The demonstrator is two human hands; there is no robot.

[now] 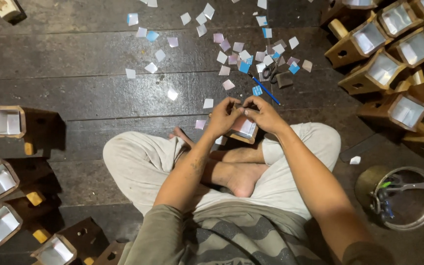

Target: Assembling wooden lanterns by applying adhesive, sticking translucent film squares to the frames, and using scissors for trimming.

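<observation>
wooden box (pixel 244 128) is sitting between both hands; left hand (pixel 223 118) and right hand (pixel 263 114) are pinching its top edge, fingers curled narrow.

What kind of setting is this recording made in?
Probably an informal home craft workshop: the person sits cross-legged on a dark plank floor, amid many small wooden boxes and scattered paper squares.
</observation>
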